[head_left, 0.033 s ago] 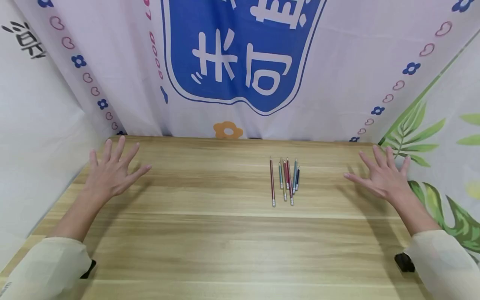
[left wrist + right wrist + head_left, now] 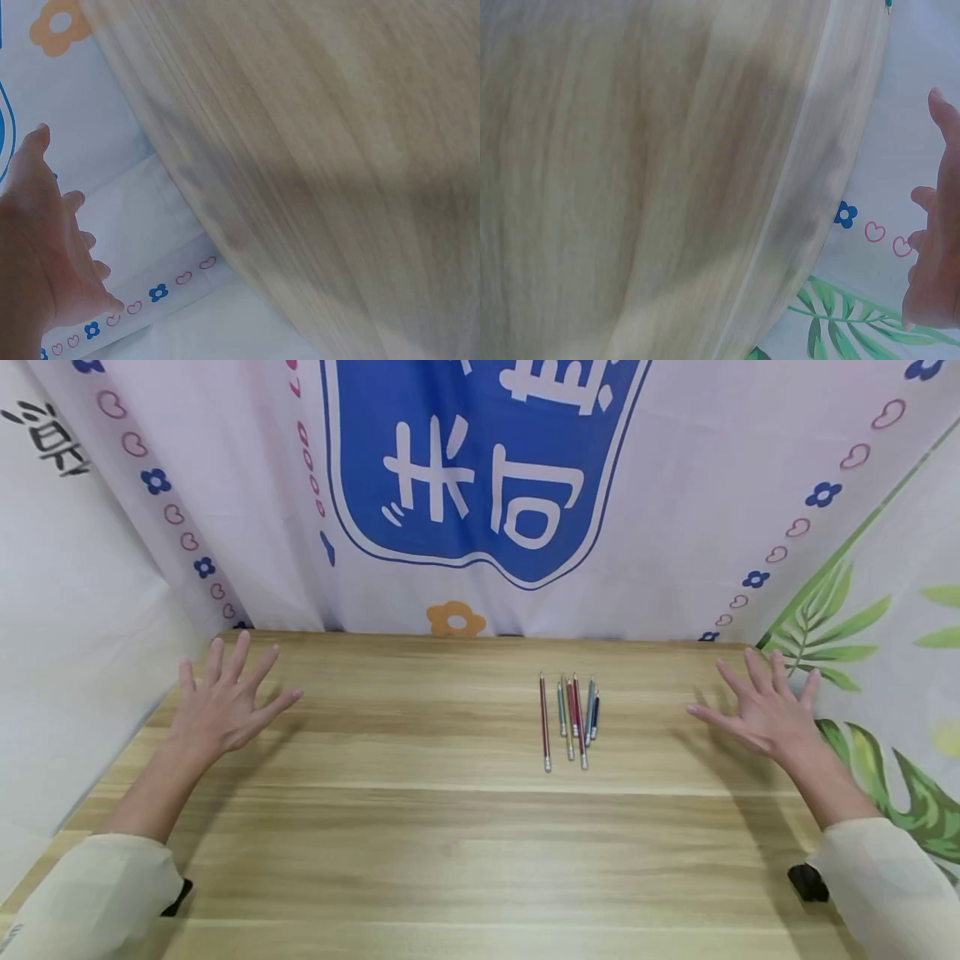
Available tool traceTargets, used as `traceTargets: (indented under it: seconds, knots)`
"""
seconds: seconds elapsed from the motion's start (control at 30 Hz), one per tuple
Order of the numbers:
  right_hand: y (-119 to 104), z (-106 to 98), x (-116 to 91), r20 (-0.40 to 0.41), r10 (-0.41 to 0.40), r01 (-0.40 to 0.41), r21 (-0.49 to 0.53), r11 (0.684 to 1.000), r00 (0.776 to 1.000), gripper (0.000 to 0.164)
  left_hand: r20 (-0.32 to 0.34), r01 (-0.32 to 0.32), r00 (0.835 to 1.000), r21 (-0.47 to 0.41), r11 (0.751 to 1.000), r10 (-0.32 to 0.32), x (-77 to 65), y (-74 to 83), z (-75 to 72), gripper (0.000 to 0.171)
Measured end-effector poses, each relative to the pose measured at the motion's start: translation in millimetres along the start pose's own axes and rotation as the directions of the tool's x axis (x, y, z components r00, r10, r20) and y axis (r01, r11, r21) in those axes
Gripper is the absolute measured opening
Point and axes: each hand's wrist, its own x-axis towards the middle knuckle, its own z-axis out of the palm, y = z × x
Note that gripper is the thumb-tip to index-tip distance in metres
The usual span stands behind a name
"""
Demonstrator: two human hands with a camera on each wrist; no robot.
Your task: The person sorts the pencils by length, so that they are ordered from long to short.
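Observation:
Several pencils with eraser ends lie on the wooden table, right of its middle in the head view. A long dark red pencil lies a little apart on the left of the group. Beside it are a short teal pencil, a yellowish pencil, a blue-grey pencil and a short navy pencil, with red ones among them. My left hand is spread with straight fingers over the table's left side, holding nothing. On the right side, my right hand is likewise spread, away from the pencils.
A white curtain with a blue emblem hangs along the table's back edge. White cloth borders the left, and leaf-printed cloth the right. The wood-grain tabletop stretches between both arms.

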Motion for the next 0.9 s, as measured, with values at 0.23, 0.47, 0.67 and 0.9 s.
traceTargets:
  seconds: [0.23, 0.47, 0.67, 0.9]
  knots:
    - [-3.7, 1.7, 2.7, 0.006, -0.004, 0.004, -0.014, 1.000, 1.000, 0.098, 0.020, 0.003, 1.000, 0.006, 1.000, -0.003, 1.5, 2.3, -2.2, 0.086]
    - [-10.9, 1.7, 5.4, 0.013, -0.016, 0.016, -0.007, 1.000, 1.000, 0.098, 0.029, 0.004, 1.000, 0.015, 1.000, -0.005, 2.7, 6.5, -4.4, 0.086]
    - [-16.2, 1.8, 8.0, 0.011, -0.027, 0.027, 0.007, 1.000, 1.000, 0.098, 0.039, -0.001, 0.999, 0.026, 1.000, 0.000, 3.2, 11.1, -4.8, 0.087]
    - [-19.9, 3.8, 7.6, 0.023, -0.041, 0.041, 0.007, 0.999, 0.999, 0.099, 0.037, -0.018, 0.999, 0.039, 0.999, 0.017, 6.9, 20.1, -1.6, 0.089]
